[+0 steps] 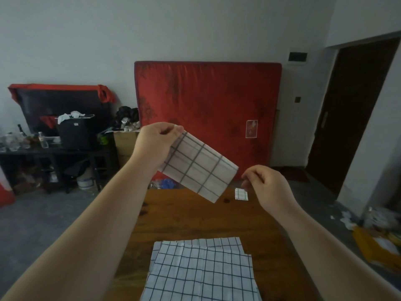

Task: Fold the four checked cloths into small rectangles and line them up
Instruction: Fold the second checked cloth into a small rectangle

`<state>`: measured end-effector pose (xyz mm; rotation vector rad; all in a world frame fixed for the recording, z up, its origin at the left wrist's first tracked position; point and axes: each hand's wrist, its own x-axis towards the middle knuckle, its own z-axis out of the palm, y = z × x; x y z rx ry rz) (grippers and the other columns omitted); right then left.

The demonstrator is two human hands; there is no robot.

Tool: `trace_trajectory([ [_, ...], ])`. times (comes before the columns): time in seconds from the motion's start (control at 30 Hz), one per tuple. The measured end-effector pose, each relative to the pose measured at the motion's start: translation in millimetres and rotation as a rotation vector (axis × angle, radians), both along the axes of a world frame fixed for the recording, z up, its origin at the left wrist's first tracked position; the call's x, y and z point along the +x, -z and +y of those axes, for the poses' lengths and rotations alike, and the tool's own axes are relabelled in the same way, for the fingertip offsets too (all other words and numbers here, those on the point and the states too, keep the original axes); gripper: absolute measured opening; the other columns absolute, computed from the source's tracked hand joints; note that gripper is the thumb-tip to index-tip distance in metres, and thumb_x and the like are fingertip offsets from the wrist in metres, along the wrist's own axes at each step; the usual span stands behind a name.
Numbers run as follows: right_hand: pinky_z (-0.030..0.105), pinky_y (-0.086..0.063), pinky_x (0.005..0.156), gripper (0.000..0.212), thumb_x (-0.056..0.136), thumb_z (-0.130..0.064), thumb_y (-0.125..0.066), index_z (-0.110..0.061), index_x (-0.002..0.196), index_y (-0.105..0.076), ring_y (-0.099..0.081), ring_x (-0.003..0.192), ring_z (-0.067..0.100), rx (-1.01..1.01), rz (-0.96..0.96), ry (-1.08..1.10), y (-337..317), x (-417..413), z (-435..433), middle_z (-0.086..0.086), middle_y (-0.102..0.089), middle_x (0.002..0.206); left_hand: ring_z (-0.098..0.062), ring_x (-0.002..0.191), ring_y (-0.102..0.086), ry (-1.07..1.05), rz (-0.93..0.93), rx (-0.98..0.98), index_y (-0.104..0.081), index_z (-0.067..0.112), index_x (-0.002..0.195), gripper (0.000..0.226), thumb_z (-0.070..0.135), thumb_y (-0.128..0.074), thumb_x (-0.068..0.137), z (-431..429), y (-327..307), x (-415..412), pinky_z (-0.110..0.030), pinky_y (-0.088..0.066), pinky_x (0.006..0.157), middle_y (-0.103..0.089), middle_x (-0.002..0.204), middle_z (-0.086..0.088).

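Head view, places given relative to the wooden table (195, 220).

- Wooden table: brown plank top with dark knots, running from the lower middle of the frame away from the wearer.
- Folded checked cloth (196, 168): a rectangle, white with dark grid lines, held in the air above the table's far half and tilted, upper corner to the left, lower corner to the right.
- Left hand (155, 141): raised above the far left part of the table, fingertips pressed together on the upper left corner of the folded checked cloth, pinching it.
- Right hand (268, 184): raised above the far right part of the table, fingers curled and loosely parted, thumb near forefinger, holding nothing; just beside the cloth's right corner, not touching it.
- Small folded cloth (241, 194): a little checked rectangle lying flat on the table's far right corner, partly hidden by the right hand.
- Stack of unfolded checked cloths (201, 272): flat on the table's near end, edges offset; the count cannot be told.
- Red mattress (208, 109): upright against the wall beyond the table's far end.
- Dark shelf unit (50, 157): left of the table by the wall, cluttered.
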<state>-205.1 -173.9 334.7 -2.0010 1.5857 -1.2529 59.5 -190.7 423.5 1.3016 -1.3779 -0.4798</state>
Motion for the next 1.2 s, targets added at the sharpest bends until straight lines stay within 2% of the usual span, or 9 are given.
trace_trajectory([
  [0.1,0.004,-0.047,0.065,0.021,0.105,-0.021,-0.053,-0.035,0.093,-0.063,-0.062,0.081,-0.013,-0.054,-0.037,0.024,-4.0,-0.6,-0.2,-0.012,-0.07,0.084,-0.012,0.091,-0.066,0.036,-0.054,-0.005,-0.076,0.032,0.091,0.01,0.039,-0.069,0.094,4.8,-2.6,2.8,-0.031,-0.052,0.083,-0.072,0.092,0.011],
  [0.2,0.015,-0.052,0.069,0.02,0.106,-0.023,-0.048,-0.035,0.108,-0.065,-0.065,0.09,-0.004,-0.108,-0.085,-0.019,-14.0,11.8,2.5,-0.017,-0.068,0.098,-0.004,0.085,-0.062,0.101,-0.211,0.033,-0.077,0.03,0.097,0.013,0.039,-0.068,0.094,11.1,0.3,-11.3,-0.02,-0.044,0.068,-0.07,0.089,0.015],
  [0.3,0.019,-0.052,0.077,0.022,0.106,-0.036,-0.046,-0.034,0.116,-0.065,-0.065,0.092,-0.001,-0.03,-0.08,-0.159,-23.8,32.2,5.5,-0.02,-0.068,0.102,0.001,0.077,-0.064,0.175,-0.321,0.056,-0.077,0.034,0.087,0.011,0.04,-0.07,0.093,14.2,11.2,-30.4,-0.019,-0.046,0.064,-0.072,0.081,0.015],
  [0.5,0.017,-0.044,0.053,0.028,0.105,-0.037,-0.05,-0.029,0.083,-0.066,-0.059,0.062,0.006,-0.054,-0.032,-0.175,-21.9,48.0,6.9,0.0,-0.069,0.077,0.003,0.077,-0.066,0.231,-0.279,0.015,-0.079,0.031,0.084,0.012,0.038,-0.073,0.091,14.7,24.7,-43.4,-0.022,-0.054,0.07,-0.074,0.08,0.016],
  [0.73,0.028,-0.052,0.067,0.023,0.106,-0.033,-0.048,-0.034,0.093,-0.067,-0.065,0.075,0.013,0.008,0.031,-0.194,-3.4,29.8,9.6,-0.008,-0.071,0.082,-0.004,0.087,-0.062,0.067,-0.123,-0.012,-0.076,0.033,0.091,0.008,0.038,-0.07,0.093,14.9,6.5,-11.6,-0.019,-0.045,0.069,-0.071,0.09,0.016],
  [0.83,0.028,-0.055,0.064,0.023,0.106,-0.028,-0.051,-0.033,0.089,-0.065,-0.067,0.075,0.006,0.059,0.055,-0.137,9.0,16.6,9.2,-0.016,-0.07,0.081,-0.01,0.093,-0.066,0.007,-0.04,-0.055,-0.075,0.037,0.085,0.009,0.038,-0.071,0.093,11.8,2.7,6.4,-0.031,-0.052,0.084,-0.073,0.091,0.014],
  [0.9,0.022,-0.05,0.068,0.022,0.105,-0.025,-0.051,-0.032,0.09,-0.065,-0.065,0.078,-0.003,0.067,0.014,-0.089,12.4,10.2,8.4,-0.011,-0.07,0.079,-0.014,0.095,-0.067,0.011,-0.027,-0.053,-0.076,0.036,0.087,0.008,0.038,-0.07,0.093,11.3,3.5,10.0,-0.038,-0.053,0.092,-0.074,0.093,0.012],
  [1.03,0.014,-0.048,0.071,0.017,0.105,-0.026,-0.051,-0.038,0.1,-0.062,-0.062,0.09,-0.011,-0.025,-0.038,-0.08,2.1,10.5,7.5,-0.015,-0.069,0.094,-0.007,0.089,-0.065,0.097,-0.158,-0.011,-0.077,0.029,0.093,0.011,0.037,-0.069,0.094,14.8,7.8,-4.2,-0.028,-0.051,0.078,-0.072,0.09,0.014],
  [1.2,0.011,-0.046,0.076,0.019,0.101,-0.04,-0.056,-0.041,0.12,-0.059,-0.058,0.099,-0.017,0.058,-0.005,-0.257,-12.9,28.8,13.9,-0.024,-0.065,0.111,-0.002,0.082,-0.065,0.189,-0.258,0.015,-0.079,0.032,0.089,0.011,0.037,-0.069,0.094,15.8,12.2,-23.7,-0.021,-0.05,0.07,-0.073,0.084,0.016],
])
